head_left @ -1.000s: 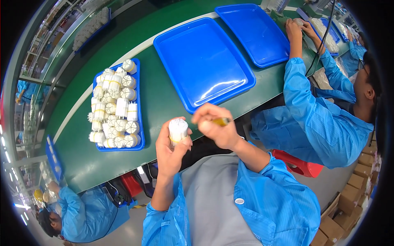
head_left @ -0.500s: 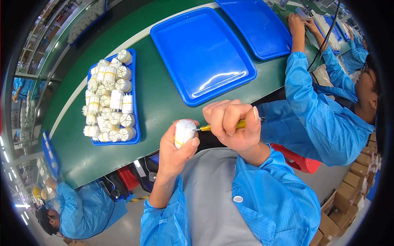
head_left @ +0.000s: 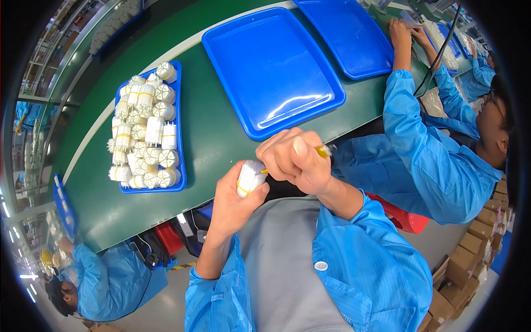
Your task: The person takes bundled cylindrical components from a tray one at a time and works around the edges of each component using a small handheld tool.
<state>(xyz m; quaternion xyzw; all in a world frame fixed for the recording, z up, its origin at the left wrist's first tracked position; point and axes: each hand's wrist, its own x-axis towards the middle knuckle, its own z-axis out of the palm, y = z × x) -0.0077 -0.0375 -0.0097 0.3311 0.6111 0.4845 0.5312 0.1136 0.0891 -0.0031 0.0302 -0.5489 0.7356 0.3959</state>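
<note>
My left hand (head_left: 231,206) is closed around a white cylindrical part (head_left: 250,178) with a yellow band, holding it tilted above the bench's front edge. Closed as well, my right hand (head_left: 296,161) grips a slim screwdriver (head_left: 322,151) with a yellow handle. One end of the handle sticks out past the fist, while the other end points at the side of the white part. The fingers mostly cover the tool, and where its tip meets the part is hidden. Left of my hands, similar white cylinders (head_left: 155,130) lie heaped in a blue tray (head_left: 181,166).
A large blue tray (head_left: 265,61) lies beyond my hands on the green bench (head_left: 202,138), with another blue tray (head_left: 354,39) beside it. A co-worker in a blue jacket (head_left: 426,149) sits close on the right; another person (head_left: 110,282) is at lower left.
My right hand has moved left and slightly up, nearer the white part, and its fist has turned. The screwdriver shows less now. My left hand still holds the part.
</note>
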